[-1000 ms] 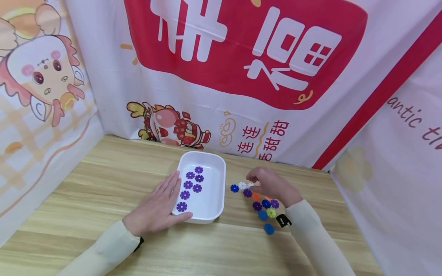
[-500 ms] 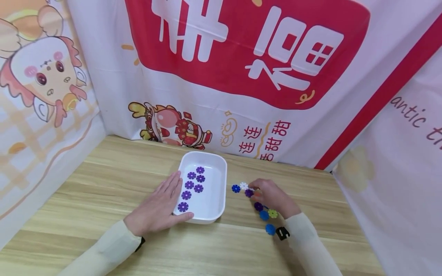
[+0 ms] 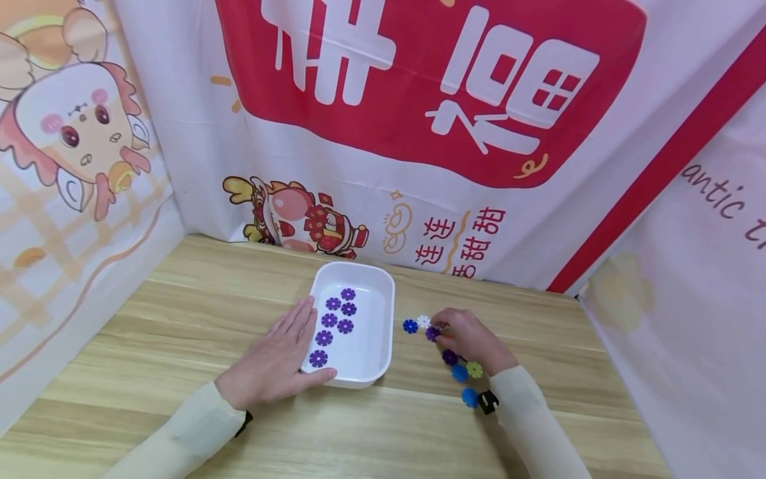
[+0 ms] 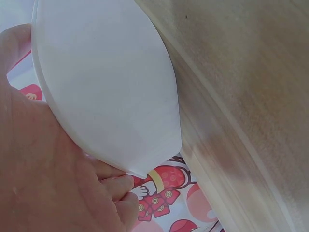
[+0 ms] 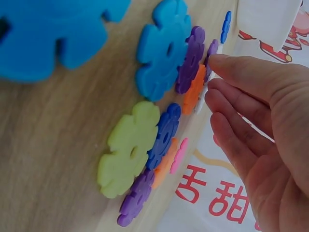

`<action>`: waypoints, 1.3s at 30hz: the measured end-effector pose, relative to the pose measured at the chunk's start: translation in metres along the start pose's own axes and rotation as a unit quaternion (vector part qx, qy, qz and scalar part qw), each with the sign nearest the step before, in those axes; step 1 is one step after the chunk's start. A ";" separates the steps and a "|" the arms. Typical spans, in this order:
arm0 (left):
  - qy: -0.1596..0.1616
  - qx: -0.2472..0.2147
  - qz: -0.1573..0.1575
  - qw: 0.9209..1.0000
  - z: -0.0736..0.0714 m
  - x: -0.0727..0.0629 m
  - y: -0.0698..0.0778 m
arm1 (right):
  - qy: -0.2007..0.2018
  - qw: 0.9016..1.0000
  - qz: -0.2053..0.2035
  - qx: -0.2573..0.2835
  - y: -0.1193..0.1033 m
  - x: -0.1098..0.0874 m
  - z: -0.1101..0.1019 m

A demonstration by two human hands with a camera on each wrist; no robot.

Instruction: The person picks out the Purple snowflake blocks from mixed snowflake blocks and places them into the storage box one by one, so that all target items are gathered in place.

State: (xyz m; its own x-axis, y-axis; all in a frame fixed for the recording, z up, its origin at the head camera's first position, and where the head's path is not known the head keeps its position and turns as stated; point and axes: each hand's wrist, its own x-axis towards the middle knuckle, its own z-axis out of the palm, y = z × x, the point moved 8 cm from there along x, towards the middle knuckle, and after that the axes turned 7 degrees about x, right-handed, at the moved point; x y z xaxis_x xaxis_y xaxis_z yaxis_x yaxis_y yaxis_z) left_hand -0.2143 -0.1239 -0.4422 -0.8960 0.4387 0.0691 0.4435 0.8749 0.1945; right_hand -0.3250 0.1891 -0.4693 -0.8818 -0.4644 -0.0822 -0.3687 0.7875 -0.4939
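Note:
In the head view my left hand (image 3: 266,362) rests with straight fingers along the left side of a white tray (image 3: 370,339), thumb over its near rim. Several flower-shaped purple plastic snowflake pieces (image 3: 329,320) lie inside the tray. My right hand (image 3: 473,339) is low over the loose pieces to the tray's right. In the right wrist view its thumb and index fingertip are at the edge of a flat purple snowflake piece (image 5: 211,50). Whether they pinch it cannot be made out. The left wrist view shows the tray's outer wall (image 4: 106,82) against the left hand.
Near the right hand lie a blue piece (image 3: 409,326), a white piece (image 3: 423,321), two lighter blue pieces (image 3: 459,372) and a yellow-green piece (image 3: 474,370). The right wrist view adds orange pieces (image 5: 165,164) and a pink piece (image 5: 179,154). A printed cloth (image 3: 389,146) hangs behind the wooden table (image 3: 287,439).
My right hand has shifted down and slightly toward me from beside the white pieces to the purple piece. The left hand and tray stay in place.

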 end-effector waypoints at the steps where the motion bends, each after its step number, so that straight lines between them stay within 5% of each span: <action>1: 0.000 0.000 0.000 1.000 0.000 0.000 0.000 | -0.001 1.000 0.001 0.001 0.001 0.000 0.000; 26: 0.001 0.000 0.000 1.000 0.000 0.001 0.000 | -0.015 0.999 -0.031 -0.008 -0.004 -0.001 0.005; 39: -0.004 -0.003 -0.001 1.000 0.000 0.002 0.001 | -0.030 1.000 0.006 0.000 0.003 0.008 0.002</action>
State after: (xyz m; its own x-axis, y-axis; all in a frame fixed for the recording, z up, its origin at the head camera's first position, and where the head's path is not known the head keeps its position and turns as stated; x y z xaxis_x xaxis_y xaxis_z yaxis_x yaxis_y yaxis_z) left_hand -0.2159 -0.1222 -0.4420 -0.8970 0.4379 0.0602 0.4407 0.8752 0.1996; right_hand -0.3322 0.1869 -0.4735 -0.8674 -0.4777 -0.1392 -0.3576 0.7930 -0.4933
